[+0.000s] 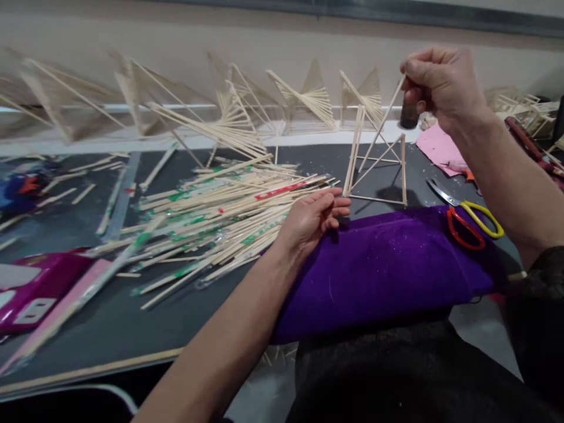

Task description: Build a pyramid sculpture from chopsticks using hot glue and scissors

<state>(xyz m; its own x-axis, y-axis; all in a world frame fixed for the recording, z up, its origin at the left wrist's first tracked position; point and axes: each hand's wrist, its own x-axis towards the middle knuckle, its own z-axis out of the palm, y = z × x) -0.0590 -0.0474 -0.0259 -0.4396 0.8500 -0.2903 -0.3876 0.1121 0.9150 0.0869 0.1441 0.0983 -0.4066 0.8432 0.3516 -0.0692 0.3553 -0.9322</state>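
Note:
My right hand (434, 79) is raised at the upper right, its fingers pinching the top of a thin wooden stick (388, 111) that slants down to the left. Below it, a small frame of joined sticks (404, 170) stands on the dark table. My left hand (315, 217), palm partly up and fingers apart, rests by the lower left corner of this frame, at the edge of a purple cloth (374, 270). Left of that hand lies a large pile of sticks (238, 205), many in clear wrappers with green print.
Finished stick structures (304, 97) line the wall behind. Scissors (467, 217) with red and yellow handles lie on the cloth's right end. Pink paper (436, 150) and a dark bottle (409, 116) are behind; a magenta packet (44, 285) lies at the left.

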